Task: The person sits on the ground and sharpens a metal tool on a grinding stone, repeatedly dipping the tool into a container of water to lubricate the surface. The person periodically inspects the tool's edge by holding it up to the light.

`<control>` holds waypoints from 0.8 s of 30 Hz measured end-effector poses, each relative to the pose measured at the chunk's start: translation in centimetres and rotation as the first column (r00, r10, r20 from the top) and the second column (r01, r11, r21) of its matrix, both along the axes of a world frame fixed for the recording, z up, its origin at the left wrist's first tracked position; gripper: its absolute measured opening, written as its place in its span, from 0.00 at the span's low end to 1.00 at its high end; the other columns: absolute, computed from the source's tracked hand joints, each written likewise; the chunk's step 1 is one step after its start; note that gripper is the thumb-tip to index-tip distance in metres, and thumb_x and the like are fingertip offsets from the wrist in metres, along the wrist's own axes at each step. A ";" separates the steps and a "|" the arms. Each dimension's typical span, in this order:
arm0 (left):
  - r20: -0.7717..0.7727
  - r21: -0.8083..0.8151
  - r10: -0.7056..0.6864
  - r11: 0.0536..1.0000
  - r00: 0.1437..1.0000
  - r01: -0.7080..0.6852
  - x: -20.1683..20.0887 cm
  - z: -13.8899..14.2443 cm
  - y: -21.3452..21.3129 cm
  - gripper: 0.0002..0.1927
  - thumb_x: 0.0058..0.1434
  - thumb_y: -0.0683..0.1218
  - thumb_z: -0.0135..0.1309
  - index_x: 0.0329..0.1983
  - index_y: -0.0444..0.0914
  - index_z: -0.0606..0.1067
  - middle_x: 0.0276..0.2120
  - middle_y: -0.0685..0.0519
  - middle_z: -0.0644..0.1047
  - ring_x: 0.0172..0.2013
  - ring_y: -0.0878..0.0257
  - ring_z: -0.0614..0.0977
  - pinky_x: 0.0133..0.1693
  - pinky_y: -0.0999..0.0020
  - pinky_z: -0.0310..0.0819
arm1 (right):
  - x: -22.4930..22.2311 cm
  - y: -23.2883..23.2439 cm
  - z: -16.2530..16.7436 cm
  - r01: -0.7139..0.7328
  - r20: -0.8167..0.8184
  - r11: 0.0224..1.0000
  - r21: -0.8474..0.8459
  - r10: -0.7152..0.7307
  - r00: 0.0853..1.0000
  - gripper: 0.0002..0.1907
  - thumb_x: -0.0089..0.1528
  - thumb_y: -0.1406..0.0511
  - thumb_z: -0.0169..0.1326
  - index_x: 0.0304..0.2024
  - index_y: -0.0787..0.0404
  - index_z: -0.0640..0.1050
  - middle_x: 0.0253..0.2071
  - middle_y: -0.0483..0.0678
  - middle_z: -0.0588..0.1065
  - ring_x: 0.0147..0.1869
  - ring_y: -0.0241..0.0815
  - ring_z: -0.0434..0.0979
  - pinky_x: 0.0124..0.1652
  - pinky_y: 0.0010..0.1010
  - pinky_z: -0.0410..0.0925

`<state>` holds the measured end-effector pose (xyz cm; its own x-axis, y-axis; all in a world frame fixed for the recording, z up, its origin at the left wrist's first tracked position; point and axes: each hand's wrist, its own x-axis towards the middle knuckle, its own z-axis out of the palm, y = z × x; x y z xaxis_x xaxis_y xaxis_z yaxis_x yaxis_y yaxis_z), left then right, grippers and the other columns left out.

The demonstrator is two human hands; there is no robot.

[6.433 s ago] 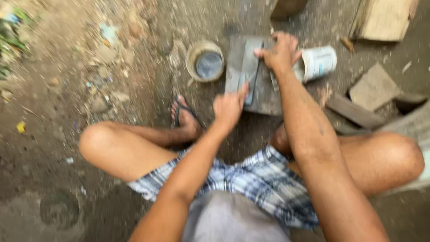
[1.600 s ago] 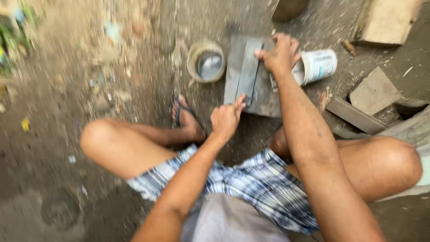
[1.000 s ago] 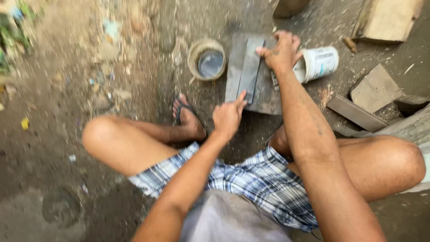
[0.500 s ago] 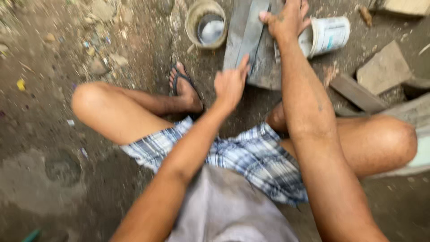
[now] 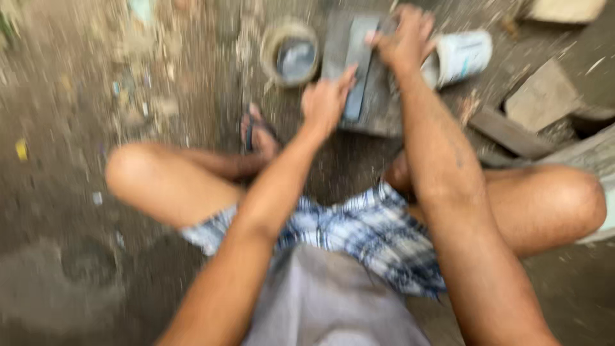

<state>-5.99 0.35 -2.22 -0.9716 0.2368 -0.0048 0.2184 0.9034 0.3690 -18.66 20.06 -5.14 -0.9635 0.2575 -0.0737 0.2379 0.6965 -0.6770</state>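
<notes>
A long, flat grey metal blade [image 5: 355, 70] lies on a dark grey rectangular sharpening stone [image 5: 378, 109] on the dirt ground. Your left hand [image 5: 325, 102] presses fingers flat on its near end; your right hand [image 5: 405, 41] grips the far end. Left of your fingers sits a round tin [image 5: 289, 54] holding grey water; right, a tipped white plastic cup [image 5: 458, 56] and wooden scraps [image 5: 541, 96].

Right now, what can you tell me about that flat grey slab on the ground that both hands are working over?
The grey slab looks like a rough, dark stone block, roughly rectangular, lying flat on the dirt ground between a round tin and a tipped white cup. A long, narrow grey bar lies lengthwise on it. The left hand presses its near end; the right hand its far end. Blur hides finer detail.
</notes>
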 end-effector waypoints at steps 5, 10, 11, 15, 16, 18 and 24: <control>0.242 0.043 0.082 0.995 0.967 -0.095 0.7 0.3 -0.2 0.21 0.71 0.60 0.46 0.66 0.64 0.71 0.36 0.41 0.81 0.31 0.51 0.85 0.37 0.53 0.77 | 0.1 0.4 0.2 0.010 0.004 1.000 -0.026 -0.010 1.000 0.37 0.46 0.53 0.78 0.53 0.51 0.75 0.59 0.49 0.72 0.69 0.54 0.57 0.63 0.57 0.46; 0.054 0.025 0.064 0.998 0.996 -0.066 0.4 -0.3 0.6 0.18 0.70 0.57 0.49 0.62 0.59 0.75 0.29 0.46 0.82 0.26 0.48 0.82 0.30 0.51 0.73 | 0.3 0.5 0.5 -0.035 0.112 0.999 0.034 0.031 0.993 0.35 0.50 0.51 0.77 0.54 0.51 0.75 0.60 0.48 0.71 0.71 0.52 0.59 0.63 0.54 0.52; 0.066 0.040 0.084 0.995 0.994 -0.086 0.3 -0.4 0.7 0.18 0.70 0.59 0.50 0.62 0.58 0.75 0.28 0.46 0.82 0.26 0.47 0.82 0.30 0.51 0.73 | 0.3 0.5 0.5 -0.029 0.069 0.999 0.021 0.028 0.997 0.37 0.50 0.51 0.77 0.56 0.51 0.74 0.61 0.48 0.71 0.71 0.51 0.60 0.63 0.54 0.52; -0.020 0.071 0.104 0.992 0.994 -0.102 3.1 0.2 0.9 0.22 0.67 0.60 0.50 0.64 0.57 0.72 0.29 0.41 0.80 0.27 0.50 0.84 0.31 0.55 0.74 | -0.1 0.1 0.6 0.049 0.101 0.999 -0.013 -0.048 0.994 0.39 0.43 0.52 0.79 0.53 0.49 0.75 0.59 0.48 0.70 0.69 0.52 0.54 0.63 0.56 0.46; -0.061 0.033 0.078 0.997 0.995 -0.077 2.7 0.1 1.0 0.20 0.68 0.59 0.49 0.63 0.57 0.72 0.28 0.42 0.80 0.26 0.49 0.83 0.31 0.53 0.73 | -0.2 0.1 0.7 0.055 0.077 0.998 -0.005 -0.055 0.996 0.39 0.43 0.52 0.78 0.53 0.50 0.75 0.59 0.47 0.70 0.70 0.52 0.54 0.62 0.56 0.47; -0.070 -0.040 0.087 0.995 0.994 -0.089 2.4 -0.1 1.4 0.18 0.71 0.57 0.47 0.62 0.56 0.73 0.24 0.45 0.80 0.24 0.47 0.82 0.31 0.49 0.71 | -0.2 -0.1 0.9 0.003 0.101 1.000 0.023 -0.005 0.995 0.39 0.44 0.52 0.77 0.54 0.51 0.75 0.60 0.45 0.70 0.72 0.50 0.55 0.62 0.57 0.49; 0.135 -0.034 0.170 0.985 0.976 -0.167 3.2 0.2 1.5 0.23 0.68 0.61 0.44 0.64 0.58 0.73 0.21 0.40 0.78 0.22 0.47 0.82 0.29 0.51 0.70 | -0.4 -0.3 0.7 0.010 0.094 1.000 0.001 -0.010 0.995 0.42 0.41 0.53 0.78 0.54 0.52 0.76 0.60 0.45 0.71 0.71 0.52 0.56 0.64 0.60 0.46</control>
<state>-2.83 1.86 -2.02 -0.9873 0.0676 -0.1438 0.0107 0.9311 0.3645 -19.03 19.78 -4.49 -0.9496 0.2673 -0.1638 0.3076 0.6944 -0.6505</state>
